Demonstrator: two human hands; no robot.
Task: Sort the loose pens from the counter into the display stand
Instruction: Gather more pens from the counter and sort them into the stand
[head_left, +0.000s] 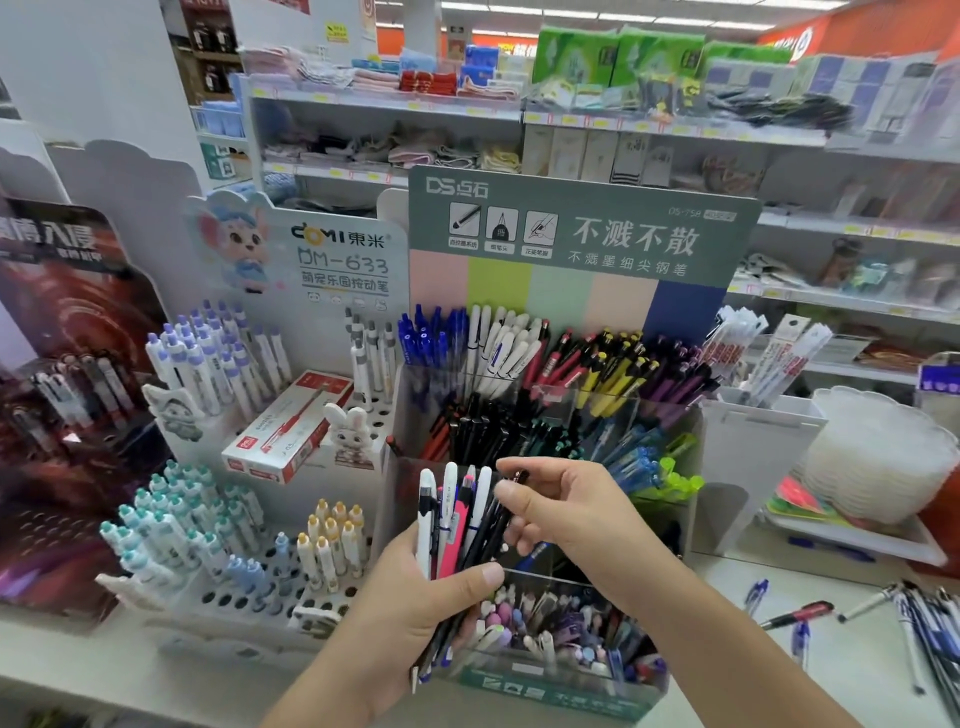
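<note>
Shop counter (727, 613), white, backed by shelving stocked with packaged goods.

Display stand (550, 415): clear tiered compartments under a grey-green header card, holding pens grouped by colour — blue, white, red, yellow, purple behind; black and blue lower; pastel mix in front. Standing directly ahead of both hands, just beyond them.

Left hand (415, 613): gripping a bundle of pens (457, 525), fingers and thumb curled round it. Bundle fanning upward, long axes near upright, tips toward the stand; white, pink, black and blue barrels showing.

Right hand (566, 514): pinching the top of one dark pen (511, 488) in the bundle, apparently drawing it out. Nearer the black-pen compartment; likely destination there.

Loose pens (914, 623): lying scattered on the counter, well to the right, awaiting sorting.
</note>
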